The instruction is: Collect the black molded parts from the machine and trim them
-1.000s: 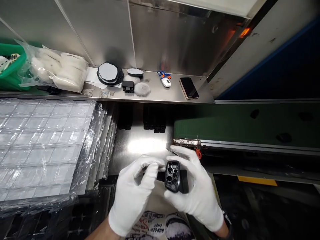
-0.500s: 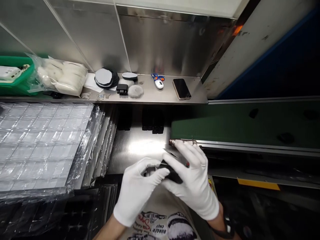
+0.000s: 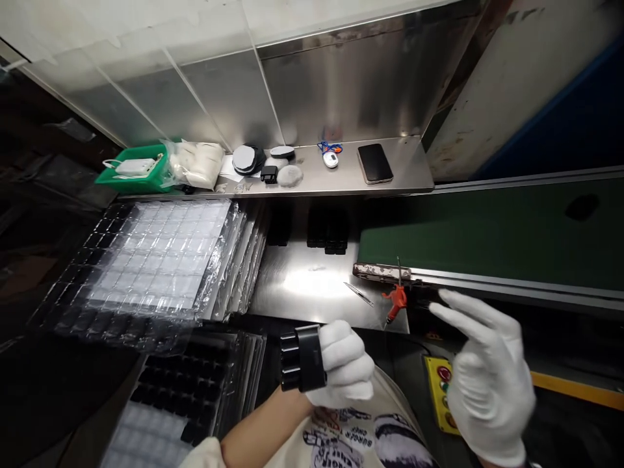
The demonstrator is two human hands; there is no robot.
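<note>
My left hand [image 3: 344, 361], in a white glove, is wrapped round a black ribbed plastic part [image 3: 306, 359] in front of my body. The part's row of rounded black sections faces left. My right hand [image 3: 490, 374], gloved in white too, is raised on the right with its fingers stretched and nothing seen in them. Close to its fingertips lies a red air blow gun [image 3: 397, 299] with a thin metal nozzle. A pair of tweezers [image 3: 359, 294] rests on the steel table [image 3: 283, 305]. Similar black blocks [image 3: 327, 231] stand further back under the shelf.
A green conveyor belt [image 3: 487, 240] runs off right, carrying a dark piece [image 3: 582, 207]. Stacked clear trays [image 3: 156, 260] fill the left side, with black trays [image 3: 180, 383] below. The shelf [image 3: 404, 169] holds a phone [image 3: 375, 162] and a green bin [image 3: 146, 172]. A yellow button box [image 3: 441, 396] sits right.
Both hands were together round a black part; now they are apart. The right hand has moved right, while the left keeps the part. The view has swung left, and the red blow gun shows.
</note>
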